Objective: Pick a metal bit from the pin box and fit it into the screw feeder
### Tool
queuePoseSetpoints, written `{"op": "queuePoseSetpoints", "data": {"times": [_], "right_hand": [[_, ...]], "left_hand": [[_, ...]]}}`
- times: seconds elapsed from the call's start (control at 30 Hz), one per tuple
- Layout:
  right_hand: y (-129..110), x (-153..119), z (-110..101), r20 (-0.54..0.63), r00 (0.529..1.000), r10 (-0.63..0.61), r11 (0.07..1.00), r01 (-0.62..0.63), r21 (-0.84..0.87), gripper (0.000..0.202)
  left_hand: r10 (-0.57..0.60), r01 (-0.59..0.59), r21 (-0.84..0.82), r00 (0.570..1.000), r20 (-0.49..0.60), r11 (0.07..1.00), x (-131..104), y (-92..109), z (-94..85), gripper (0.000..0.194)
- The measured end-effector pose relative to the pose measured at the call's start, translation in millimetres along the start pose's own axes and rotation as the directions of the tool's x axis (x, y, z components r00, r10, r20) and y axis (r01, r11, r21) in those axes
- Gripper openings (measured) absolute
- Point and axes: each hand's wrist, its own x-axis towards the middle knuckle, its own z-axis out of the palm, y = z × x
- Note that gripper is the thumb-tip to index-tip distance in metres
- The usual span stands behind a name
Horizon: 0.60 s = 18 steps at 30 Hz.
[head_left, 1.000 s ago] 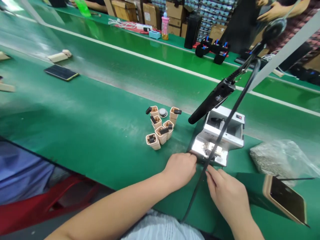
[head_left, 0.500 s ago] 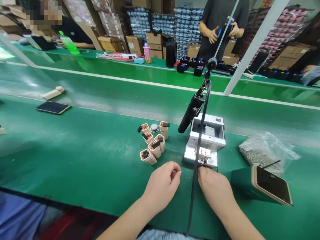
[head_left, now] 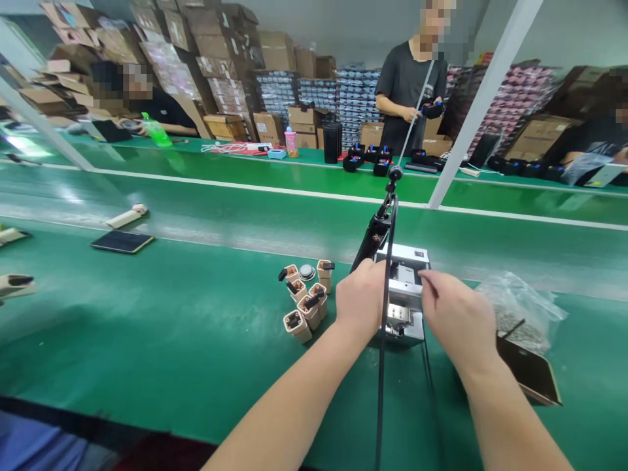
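Note:
My left hand is at the left side of a silver machine, close to the hanging black electric screwdriver; its fingertips are hidden behind the hand and cable. At the machine's right side is my right hand, its fingers bent together near the upper edge; whether anything is between them cannot be made out. Several beige housings with black parts stand left of the machine, beside a small round metal dish.
Right of the machine lie a clear bag of small screws and a dark box-like container. A black flat panel and a beige piece lie at the left. People stand or sit across the green bench.
Both hands have moved forward from the machine's front edge to its two sides. The camera view has tilted up, showing more of the background.

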Motion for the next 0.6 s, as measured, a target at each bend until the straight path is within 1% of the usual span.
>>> {"op": "queuePoseSetpoints", "data": {"times": [0.07, 0.1, 0.13, 0.2, 0.27, 0.37, 0.43, 0.53, 0.6], "right_hand": [[-6, -26, -9, 0.014, 0.999, -0.036, 0.995, 0.034, 0.093, 0.024], [-9, -41, -13, 0.057, 0.996, -0.068, 0.986, 0.059, 0.154, 0.028], [-11, -57, -17, 0.130, 0.984, -0.118, 0.972, 0.088, 0.218, 0.033], [-15, -86, -18, 0.277, 0.938, -0.208, 0.945, 0.119, 0.306, 0.037], [-17, -109, -11, 0.386, 0.888, -0.251, 0.938, 0.124, 0.324, 0.031], [-18, -130, 8, 0.482, 0.835, -0.266, 0.946, 0.131, 0.296, 0.015], [-19, -135, 19, 0.520, 0.807, -0.278, 0.948, 0.146, 0.282, 0.012], [-26, -136, 32, 0.547, 0.784, -0.294, 0.950, 0.174, 0.260, 0.011], [-32, -136, 38, 0.551, 0.780, -0.297, 0.951, 0.190, 0.244, 0.011]], "left_hand": [[0.004, -0.003, -0.005, 1.000, 0.030, 1.000, -24, -11, -5.5, 0.033], [0.003, -0.003, -0.008, 0.998, 0.062, 1.000, -39, -18, -7.6, 0.031], [0.000, 0.001, -0.012, 0.994, 0.106, 1.000, -54, -25, -8.5, 0.028], [-0.016, 0.019, -0.012, 0.977, 0.212, 1.000, -81, -37, -5.0, 0.019], [-0.036, 0.038, -0.001, 0.949, 0.313, 0.999, -99, -44, 4.6, 0.015], [-0.056, 0.047, 0.033, 0.911, 0.408, 0.998, -109, -47, 22.2, 0.016], [-0.072, 0.051, 0.061, 0.896, 0.437, 0.997, -108, -47, 29.5, 0.015], [-0.096, 0.054, 0.104, 0.884, 0.458, 0.993, -104, -46, 31.5, 0.024], [-0.103, 0.045, 0.135, 0.880, 0.464, 0.990, -103, -45, 30.3, 0.027]]}}
